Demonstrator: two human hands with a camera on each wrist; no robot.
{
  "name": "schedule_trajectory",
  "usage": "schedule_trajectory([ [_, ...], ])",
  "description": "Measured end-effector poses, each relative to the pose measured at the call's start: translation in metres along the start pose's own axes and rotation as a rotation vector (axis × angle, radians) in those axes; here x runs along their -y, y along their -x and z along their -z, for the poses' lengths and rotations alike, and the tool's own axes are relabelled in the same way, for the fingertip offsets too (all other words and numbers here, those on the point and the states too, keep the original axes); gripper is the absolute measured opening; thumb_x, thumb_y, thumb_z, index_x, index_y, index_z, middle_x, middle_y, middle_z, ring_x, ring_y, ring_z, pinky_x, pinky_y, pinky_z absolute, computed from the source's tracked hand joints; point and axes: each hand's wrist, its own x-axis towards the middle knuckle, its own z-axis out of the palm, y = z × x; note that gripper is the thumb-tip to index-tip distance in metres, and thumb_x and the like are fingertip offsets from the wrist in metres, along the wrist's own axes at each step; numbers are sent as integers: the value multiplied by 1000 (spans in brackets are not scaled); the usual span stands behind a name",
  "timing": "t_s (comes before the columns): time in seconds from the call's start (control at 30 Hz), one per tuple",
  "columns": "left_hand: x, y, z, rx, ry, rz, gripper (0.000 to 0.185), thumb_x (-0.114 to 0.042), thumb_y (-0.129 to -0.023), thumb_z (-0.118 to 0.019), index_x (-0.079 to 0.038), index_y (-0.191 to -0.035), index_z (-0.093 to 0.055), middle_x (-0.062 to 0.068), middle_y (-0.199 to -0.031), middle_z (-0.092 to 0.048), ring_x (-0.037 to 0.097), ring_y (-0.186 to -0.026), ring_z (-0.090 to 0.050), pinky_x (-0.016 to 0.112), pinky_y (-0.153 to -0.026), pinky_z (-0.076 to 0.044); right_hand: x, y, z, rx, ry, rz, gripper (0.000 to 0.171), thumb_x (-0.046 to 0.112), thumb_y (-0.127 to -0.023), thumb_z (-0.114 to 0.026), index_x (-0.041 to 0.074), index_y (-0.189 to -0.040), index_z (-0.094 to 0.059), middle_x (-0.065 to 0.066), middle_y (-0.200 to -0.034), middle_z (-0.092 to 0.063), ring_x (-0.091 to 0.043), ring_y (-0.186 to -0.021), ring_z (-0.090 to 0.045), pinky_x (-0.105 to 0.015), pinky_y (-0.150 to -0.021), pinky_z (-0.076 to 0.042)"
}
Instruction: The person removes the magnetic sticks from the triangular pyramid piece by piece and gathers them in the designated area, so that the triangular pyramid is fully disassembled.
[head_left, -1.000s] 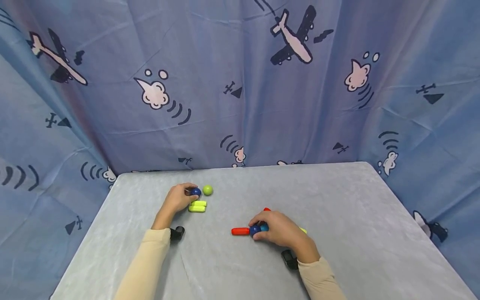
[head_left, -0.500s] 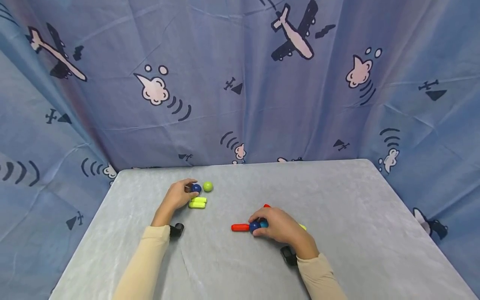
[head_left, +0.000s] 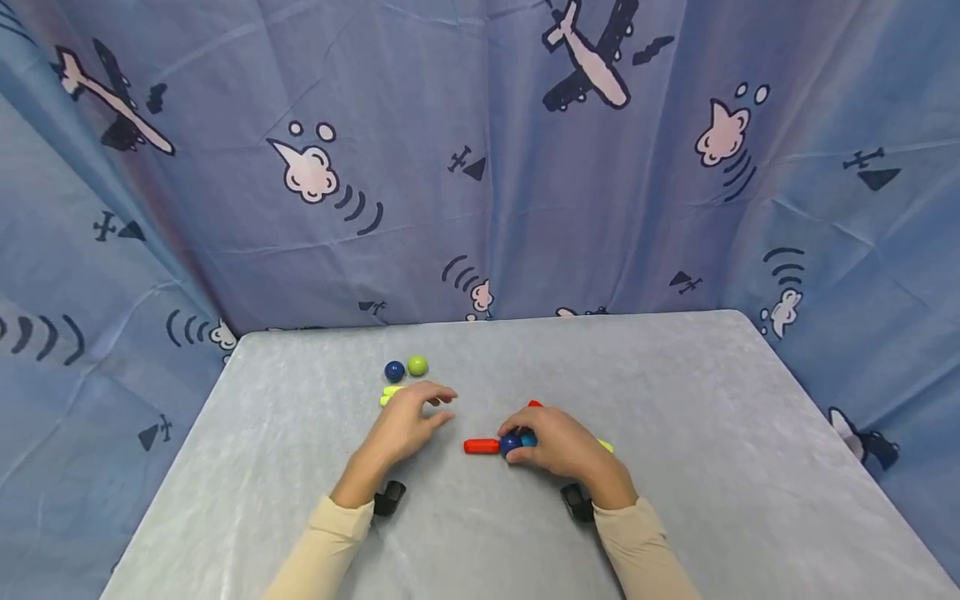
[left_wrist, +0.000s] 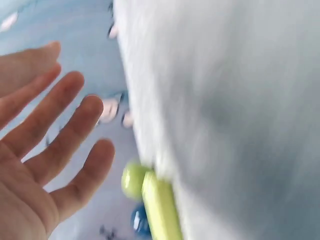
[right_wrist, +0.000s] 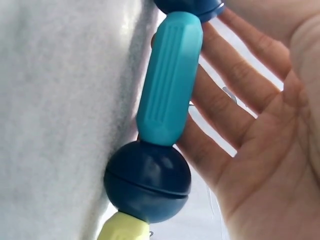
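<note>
A grey table [head_left: 675,433] is seen from above, backed by a blue curtain [head_left: 480,167] printed with aeroplanes and clouds.

The left hand [head_left: 408,421] is held just above the table with fingers spread and relaxed, and nothing is gripped in it. In the left wrist view the open palm [left_wrist: 30,165] is seen with straight fingers [left_wrist: 60,115], though that picture is blurred. Half a second earlier this hand was further back and to the left, with its fingers on a dark blue ball [head_left: 394,371]. That ball has now been let go and is left on the table, touching or just beside a green ball [head_left: 417,365]. The hand has been brought forward and towards the centre, so that the yellow-green rods [head_left: 389,392] are partly hidden under its fingers.

The right hand [head_left: 558,442] is laid over a chain of joined pieces at the middle of the table, much where it was before. A red rod [head_left: 482,447] is seen sticking out to the left, joined to a dark blue ball at the fingertips [head_left: 511,443]. In the right wrist view, a turquoise rod [right_wrist: 170,80] is shown resting against the loosely curved fingers [right_wrist: 235,95], with another dark blue ball [right_wrist: 147,180] at its end and a yellow piece [right_wrist: 122,231] beyond that. The chain is touched and steadied against the table rather than clenched.
</note>
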Motion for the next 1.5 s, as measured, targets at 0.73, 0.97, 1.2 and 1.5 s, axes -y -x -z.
schedule_trajectory([
  [0.73, -18, 5, -47, 146, -65, -83, 14, -18, -80, -83, -19, -94, -80, -7, -85, -71, 4, -68, -53, 19, -61, -42, -1, 0, -1, -19, -16, 20, 30, 26, -78, -85, 20, -106, -75, 8, -102, -72, -11, -92, -63, -36, -86, -53],
  [0.97, -15, 5, -47, 153, -26, -72, 14, -16, -80, -83, -17, -94, -82, -4, -87, -74, 8, -74, -61, 20, -65, -45, 0, -1, -2, -19, -24, 4, 31, 25, -78, -85, 20, -107, -75, 7, -102, -72, -11, -92, -63, -37, -87, -53],
  [1.2, -12, 6, -43, 180, 24, -59, 18, -13, -79, -83, -16, -97, -81, -2, -87, -73, 11, -74, -60, 21, -67, -44, 2, -1, -1, -12, -29, -5, 31, 26, -79, -84, 20, -108, -75, 7, -103, -72, -11, -92, -63, -38, -88, -53],
  [1.5, -8, 7, -43, 195, 21, -34, 22, -10, -78, -84, -16, -99, -81, -4, -84, -70, 6, -70, -53, 20, -64, -42, 3, 1, 0, -13, -25, -3, 30, 26, -79, -84, 20, -108, -75, 7, -103, -72, -11, -91, -62, -37, -87, -53],
])
